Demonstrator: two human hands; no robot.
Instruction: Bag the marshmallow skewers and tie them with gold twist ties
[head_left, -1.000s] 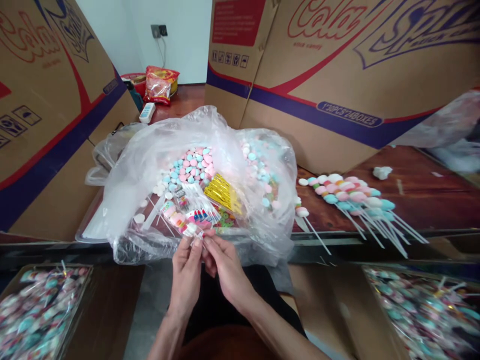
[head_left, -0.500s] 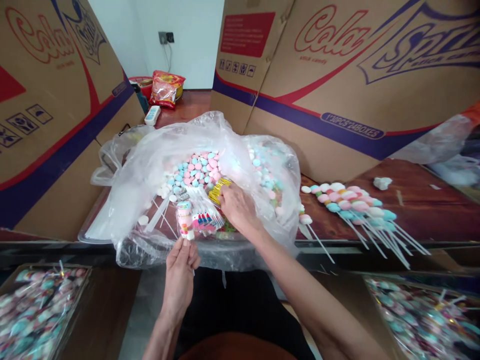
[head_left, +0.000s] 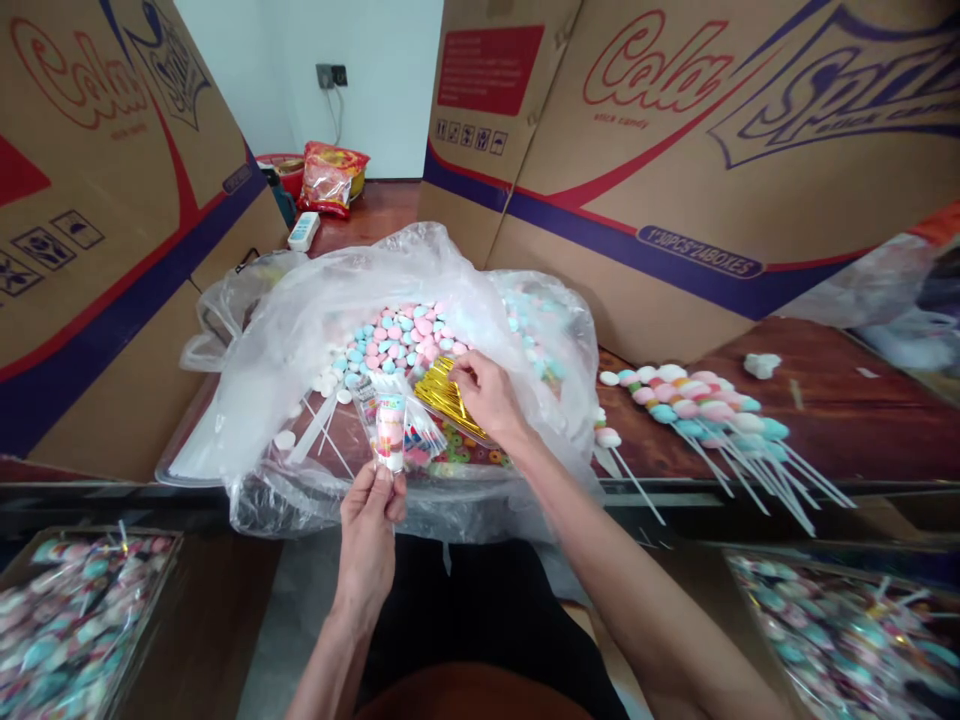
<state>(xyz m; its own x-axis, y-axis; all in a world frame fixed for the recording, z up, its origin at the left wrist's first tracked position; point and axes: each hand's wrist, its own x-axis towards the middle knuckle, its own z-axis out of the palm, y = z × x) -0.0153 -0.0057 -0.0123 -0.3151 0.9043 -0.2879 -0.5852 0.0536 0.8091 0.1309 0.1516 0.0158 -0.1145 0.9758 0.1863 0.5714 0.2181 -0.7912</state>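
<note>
My left hand (head_left: 371, 525) pinches the stick end of a candy skewer in a clear wrapper (head_left: 390, 432), holding it upright near the front of a big clear plastic bag (head_left: 300, 330). My right hand (head_left: 487, 398) reaches into the bag and pinches at a bundle of gold twist ties (head_left: 444, 393). Loose pink, blue and white candies (head_left: 394, 335) fill the back of the bag. Printed clear wrappers (head_left: 420, 435) lie between my hands.
A row of unwrapped candy skewers (head_left: 705, 405) lies on the brown table (head_left: 862, 410) to the right. Boxes of wrapped skewers sit low at the left (head_left: 75, 610) and at the right (head_left: 847, 620). Large cardboard cartons (head_left: 675, 150) stand behind and to the left.
My right hand left the skewer and went into the bag to the gold ties. My left hand kept the wrapped skewer and turned it upright.
</note>
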